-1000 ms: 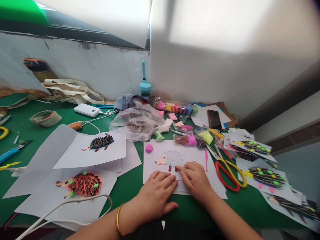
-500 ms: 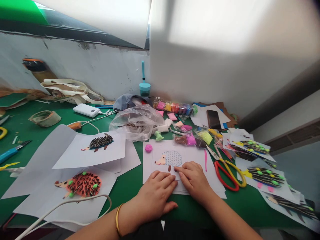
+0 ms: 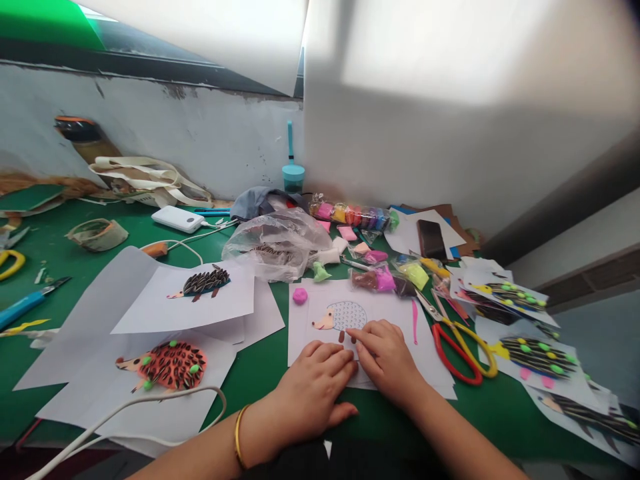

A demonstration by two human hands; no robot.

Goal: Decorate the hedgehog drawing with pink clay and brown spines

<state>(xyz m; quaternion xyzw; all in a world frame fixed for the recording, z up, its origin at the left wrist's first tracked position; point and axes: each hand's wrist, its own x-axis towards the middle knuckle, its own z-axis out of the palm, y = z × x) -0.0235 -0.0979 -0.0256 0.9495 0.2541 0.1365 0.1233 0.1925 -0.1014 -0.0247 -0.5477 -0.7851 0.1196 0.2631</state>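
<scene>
A hedgehog picture (image 3: 349, 315) with a blue scalloped body, peach face and two brown legs lies on a white sheet (image 3: 400, 327) before me. My left hand (image 3: 320, 373) rests flat on the sheet's near edge, holding nothing, fingers stretched out and thumb apart. From the right, my right hand (image 3: 387, 353) reaches in with its index finger extended, the tip at the hedgehog's lower edge just above the brown legs. Its other fingers are loosely bent, with nothing seen in them. On the same sheet are a pink clay ball (image 3: 300, 296) and a thin pink strip (image 3: 415, 321).
Red-and-yellow scissors (image 3: 457, 353) lie right of the sheet. Finished hedgehog sheets (image 3: 540, 357) are stacked at the far right, others (image 3: 175, 367) at left beside a white cable (image 3: 150, 399). Behind are bagged clay (image 3: 385, 277), a plastic bag of seeds (image 3: 275, 247) and a phone (image 3: 431, 239).
My right index finger has lifted slightly and shifted, so the second brown leg now shows. The left hand stays in place. The whole view has shifted a little.
</scene>
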